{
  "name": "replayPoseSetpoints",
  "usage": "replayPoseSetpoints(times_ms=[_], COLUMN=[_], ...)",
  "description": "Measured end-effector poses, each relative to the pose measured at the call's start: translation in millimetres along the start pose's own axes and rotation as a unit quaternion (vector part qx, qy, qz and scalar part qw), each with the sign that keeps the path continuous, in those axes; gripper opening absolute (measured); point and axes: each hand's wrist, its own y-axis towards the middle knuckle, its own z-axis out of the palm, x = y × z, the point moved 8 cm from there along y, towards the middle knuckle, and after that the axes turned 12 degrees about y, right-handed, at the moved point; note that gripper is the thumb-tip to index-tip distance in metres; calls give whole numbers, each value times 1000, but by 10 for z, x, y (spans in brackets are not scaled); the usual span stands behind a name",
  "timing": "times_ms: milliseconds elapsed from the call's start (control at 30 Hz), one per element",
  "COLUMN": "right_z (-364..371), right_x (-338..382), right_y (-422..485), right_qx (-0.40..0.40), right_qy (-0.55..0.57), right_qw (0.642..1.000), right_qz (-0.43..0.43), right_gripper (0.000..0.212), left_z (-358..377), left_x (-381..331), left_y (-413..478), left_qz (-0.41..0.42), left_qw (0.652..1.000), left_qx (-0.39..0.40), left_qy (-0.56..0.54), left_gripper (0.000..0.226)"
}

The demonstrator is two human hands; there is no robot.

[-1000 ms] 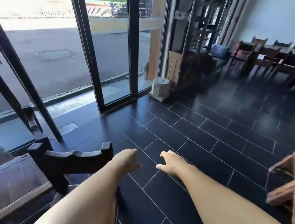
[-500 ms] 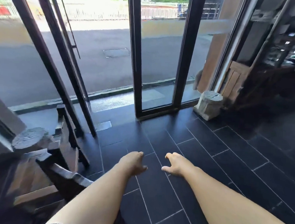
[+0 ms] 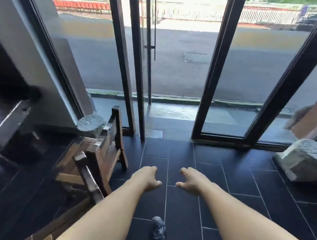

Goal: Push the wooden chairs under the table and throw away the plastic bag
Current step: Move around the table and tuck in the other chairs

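A dark wooden chair (image 3: 105, 150) stands at the left, its back toward the glass door and its seat toward a dark table edge (image 3: 7, 120) at far left. A second chair back (image 3: 87, 176) shows closer to me, below it. My left hand (image 3: 148, 177) and my right hand (image 3: 191, 181) are held out over the dark tiled floor, empty, fingers loosely curled and apart. My left hand is to the right of the chairs and not touching them. No plastic bag is in view.
Tall black-framed glass doors (image 3: 138, 64) fill the far side, one standing ajar. A round stone stump (image 3: 90, 124) sits behind the chair and a pale stone block (image 3: 301, 160) lies at the right. My shoe (image 3: 158, 230) is on the tiles below.
My view has swung left: the doors and stone block slid right, and the chairs now show more fully at the left. Both hands stayed held out and empty.
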Motion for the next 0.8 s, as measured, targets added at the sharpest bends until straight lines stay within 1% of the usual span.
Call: replayPoseSetpoints(times_ms=[100, 233, 333, 467, 600, 700, 800], right_z=[-164, -279, -334, -303, -27, 275, 571], right_x=[344, 870, 1178, 1820, 2565, 3069, 3481], right_y=[493, 1163, 1583, 2150, 2324, 2327, 2255], right_qx=[4, 45, 70, 106, 156, 196, 242], right_qy=[-27, -65, -91, -150, -184, -209, -231], right_qw=[999, 991, 985, 965, 929, 889, 839], right_qz=[-43, -105, -129, -187, -281, -357, -429], right_gripper=[51, 59, 61, 54, 50, 51, 52], left_z=[-174, -308, -353, -464, -414, -277, -80], left_x=[345, 790, 1146, 1697, 2150, 2395, 2534], left_y=[294, 672, 854, 944, 770, 488, 113], left_qz=[-48, -103, -146, -209, -304, -368, -456], left_qw=[998, 993, 987, 976, 944, 920, 877], left_qx=[-11, -12, -1, -1, -18, -19, -18], left_qy=[-32, -58, -69, -66, -126, -135, -154], left_gripper=[57, 60, 59, 50, 53, 45, 40])
